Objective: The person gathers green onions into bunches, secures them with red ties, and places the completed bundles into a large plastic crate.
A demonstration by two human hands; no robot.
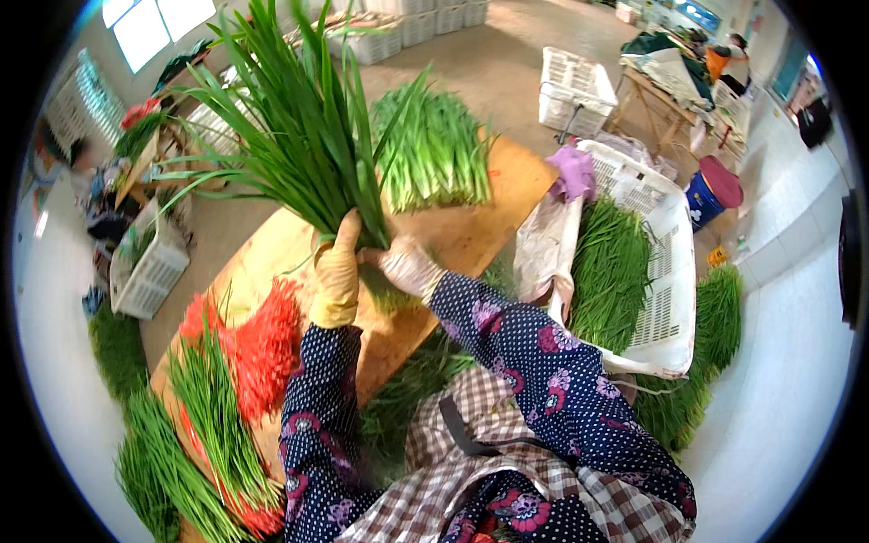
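At centre, left hand [338,276] and right hand [407,265] clasp leaves [328,167], long axis tilted, tips up-left

Wooden tbl [518,176] holds grn stalk pile [433,149] at far end, red strips [262,353] & slim grn bunch [215,394] on L.

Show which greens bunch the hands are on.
The tall bunch, leaves fanning upward, gripped by the left hand, right hand against it. The far bunch, lower-left bunches and crate greens lie with no hand on them.
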